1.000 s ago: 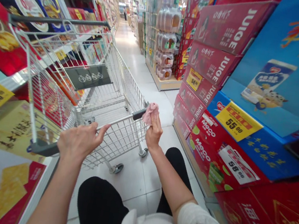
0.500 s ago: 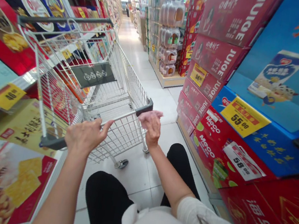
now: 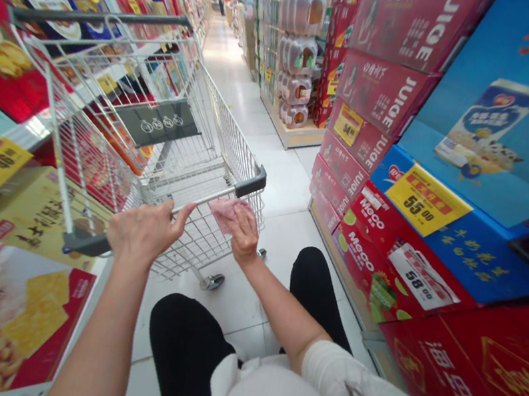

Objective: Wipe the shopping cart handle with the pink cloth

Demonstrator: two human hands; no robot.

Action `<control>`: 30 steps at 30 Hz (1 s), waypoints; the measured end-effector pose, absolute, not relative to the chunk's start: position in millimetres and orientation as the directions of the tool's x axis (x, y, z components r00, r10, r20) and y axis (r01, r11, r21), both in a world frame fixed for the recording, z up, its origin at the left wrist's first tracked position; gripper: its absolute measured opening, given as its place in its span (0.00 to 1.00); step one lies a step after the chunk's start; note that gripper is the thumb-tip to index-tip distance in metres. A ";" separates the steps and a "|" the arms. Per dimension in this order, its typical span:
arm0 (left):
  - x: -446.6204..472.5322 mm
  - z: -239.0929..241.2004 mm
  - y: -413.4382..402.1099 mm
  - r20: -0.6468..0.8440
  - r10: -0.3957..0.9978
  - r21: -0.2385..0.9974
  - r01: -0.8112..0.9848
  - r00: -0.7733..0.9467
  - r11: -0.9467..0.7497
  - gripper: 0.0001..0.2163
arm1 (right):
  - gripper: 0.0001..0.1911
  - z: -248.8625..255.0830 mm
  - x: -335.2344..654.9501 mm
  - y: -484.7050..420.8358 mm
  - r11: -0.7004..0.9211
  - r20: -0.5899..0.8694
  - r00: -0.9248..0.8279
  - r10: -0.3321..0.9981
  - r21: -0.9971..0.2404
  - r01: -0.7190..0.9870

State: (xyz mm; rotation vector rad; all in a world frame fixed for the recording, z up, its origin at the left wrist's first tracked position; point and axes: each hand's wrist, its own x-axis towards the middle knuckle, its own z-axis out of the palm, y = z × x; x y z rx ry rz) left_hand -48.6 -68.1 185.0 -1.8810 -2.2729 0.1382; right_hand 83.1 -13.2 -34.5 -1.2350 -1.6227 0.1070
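In front of me is a wire shopping cart point(image 3: 223, 144) with a grey sign plate point(image 3: 159, 123) inside its basket. My left hand point(image 3: 144, 226) is wrapped round the left part of the cart's handle bar point(image 3: 203, 200), near the grey corner piece. My right hand point(image 3: 242, 231) has a pink cloth point(image 3: 226, 213) under its fingers, pressed against the bar left of the right grey corner piece point(image 3: 251, 182). Part of the cloth hangs out to the left of the fingers. The underside of my right hand is hidden.
Shelves with boxed snacks point(image 3: 15, 318) run close along the left. Stacked pink drink cartons point(image 3: 387, 97) and a blue carton point(image 3: 499, 129) stand close on the right. A pallet of bottle packs point(image 3: 297, 61) is farther up the tiled aisle point(image 3: 222, 56), where a distant person point(image 3: 221, 4) stands.
My right hand has slid the pink cloth leftward along the bar, off the right corner piece towards my left hand. My left hand keeps its hold. The view has shifted slightly.
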 end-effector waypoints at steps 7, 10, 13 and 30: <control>-46.7 183.7 -67.3 0.093 0.978 -0.224 0.953 -0.186 0.202 0.39 | 0.37 -24.1 130.8 10.7 0.069 0.474 0.480 0.738 -0.761 0.646; -47.3 181.6 -66.5 0.104 0.979 -0.211 0.958 -0.177 0.196 0.40 | 0.39 -27.5 89.2 -7.0 0.009 0.400 0.465 0.790 -0.766 0.643; -49.2 180.8 -67.3 0.119 0.977 -0.205 0.958 -0.179 0.201 0.40 | 0.39 -37.6 50.2 -27.7 0.055 0.376 0.384 0.843 -0.770 0.636; -43.1 179.3 -65.0 0.101 0.965 -0.042 0.968 -0.242 0.247 0.41 | 0.34 -43.2 108.8 -0.8 0.210 0.461 0.598 0.656 -0.872 0.441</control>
